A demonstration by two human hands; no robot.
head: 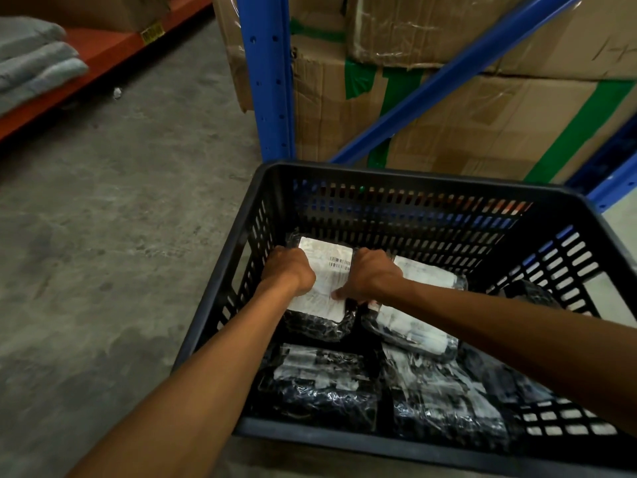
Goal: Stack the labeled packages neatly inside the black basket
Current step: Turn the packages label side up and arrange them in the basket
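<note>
While both hands' fingers grip labeled package (325, 281) | black basket (396, 174) holds several packages

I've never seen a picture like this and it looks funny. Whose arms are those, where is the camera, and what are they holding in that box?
The camera sits on a person's head and looks down, so you see their own two arms reaching forward. There is no robot here. The left hand and the right hand both grip one package with a white label, wrapped in shiny black plastic. They hold it inside a black basket with slotted walls. More wrapped packages already lie in the basket, one of them right beside the held one. The basket is on a grey concrete floor. Behind it are blue shelf posts and big cardboard boxes.
</note>
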